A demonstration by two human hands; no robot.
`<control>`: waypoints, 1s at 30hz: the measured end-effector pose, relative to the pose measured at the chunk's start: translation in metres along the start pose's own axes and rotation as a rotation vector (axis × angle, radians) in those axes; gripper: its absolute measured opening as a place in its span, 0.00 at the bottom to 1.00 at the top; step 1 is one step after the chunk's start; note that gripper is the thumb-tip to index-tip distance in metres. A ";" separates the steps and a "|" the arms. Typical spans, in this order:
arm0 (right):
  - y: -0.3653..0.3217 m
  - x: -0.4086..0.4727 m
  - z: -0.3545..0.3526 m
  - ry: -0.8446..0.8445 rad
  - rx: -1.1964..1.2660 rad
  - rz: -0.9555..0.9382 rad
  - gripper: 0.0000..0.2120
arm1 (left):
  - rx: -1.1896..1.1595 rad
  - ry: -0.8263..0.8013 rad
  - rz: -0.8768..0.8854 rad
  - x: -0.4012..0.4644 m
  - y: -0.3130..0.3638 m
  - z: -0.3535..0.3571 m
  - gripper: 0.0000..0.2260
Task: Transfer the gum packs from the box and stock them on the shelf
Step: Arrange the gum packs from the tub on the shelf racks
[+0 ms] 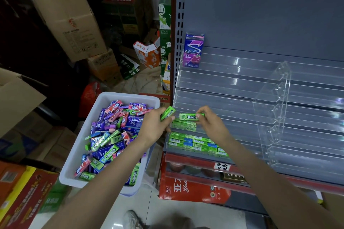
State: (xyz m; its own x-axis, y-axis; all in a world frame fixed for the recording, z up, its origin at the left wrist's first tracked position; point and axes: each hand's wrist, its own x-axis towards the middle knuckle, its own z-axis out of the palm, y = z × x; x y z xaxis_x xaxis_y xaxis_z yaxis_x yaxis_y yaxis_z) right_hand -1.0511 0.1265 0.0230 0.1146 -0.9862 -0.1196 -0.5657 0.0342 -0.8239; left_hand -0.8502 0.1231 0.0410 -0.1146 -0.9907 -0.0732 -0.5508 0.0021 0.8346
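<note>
A white plastic box (89, 147) on the floor holds several green, purple and pink gum packs (113, 135). My left hand (154, 126) grips a green Doublemint pack (167, 113) above the box's right rim. My right hand (210, 122) pinches another green Doublemint pack (188, 116) over the left end of a clear tiered shelf rack (242, 102). Green packs (184, 125) lie stacked on the tier just below it. More green packs (197, 144) fill the lowest tier. A purple gum pack (193, 50) stands upright on the top tier.
A clear acrylic divider (275, 109) splits the rack to the right of my hand. The grey back panel (260, 14) rises behind. A red carton (191, 189) sits under the shelf. Cardboard boxes (68, 18) crowd the left and back. My shoe (132, 219) shows on the tiled floor.
</note>
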 end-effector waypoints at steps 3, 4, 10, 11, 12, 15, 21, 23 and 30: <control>0.001 0.000 0.005 0.058 -0.099 -0.019 0.05 | -0.002 0.118 -0.025 -0.002 -0.005 -0.003 0.05; 0.001 0.000 0.006 0.070 -0.137 -0.026 0.07 | -0.016 0.131 -0.042 -0.002 -0.007 -0.003 0.04; -0.007 0.004 0.012 0.046 -0.300 -0.064 0.08 | -0.080 0.006 -0.069 -0.003 -0.008 -0.002 0.05; -0.007 0.004 0.012 0.042 -0.303 -0.071 0.08 | -0.082 -0.006 -0.067 -0.004 -0.007 -0.002 0.07; -0.007 0.005 0.013 0.037 -0.309 -0.080 0.09 | -0.083 -0.015 -0.066 -0.004 -0.006 -0.001 0.08; -0.006 0.008 0.013 0.019 -0.375 -0.111 0.12 | -0.105 -0.026 -0.074 -0.004 -0.005 -0.001 0.07; -0.007 0.006 0.015 -0.034 -0.699 -0.114 0.21 | -0.136 -0.047 -0.085 -0.003 -0.008 -0.002 0.04; -0.008 0.004 0.017 -0.029 -0.801 -0.138 0.24 | -0.158 -0.062 -0.094 -0.003 -0.009 -0.003 0.04; -0.012 0.008 0.008 -0.062 -0.639 -0.101 0.15 | -0.144 -0.168 -0.108 -0.004 -0.011 -0.008 0.09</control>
State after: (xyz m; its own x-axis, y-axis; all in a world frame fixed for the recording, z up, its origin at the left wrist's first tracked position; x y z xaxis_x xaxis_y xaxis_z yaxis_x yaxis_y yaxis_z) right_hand -1.0371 0.1194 0.0274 0.2286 -0.9677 -0.1061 -0.9220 -0.1802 -0.3428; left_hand -0.8374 0.1263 0.0364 -0.2035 -0.9476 -0.2461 -0.4451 -0.1343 0.8854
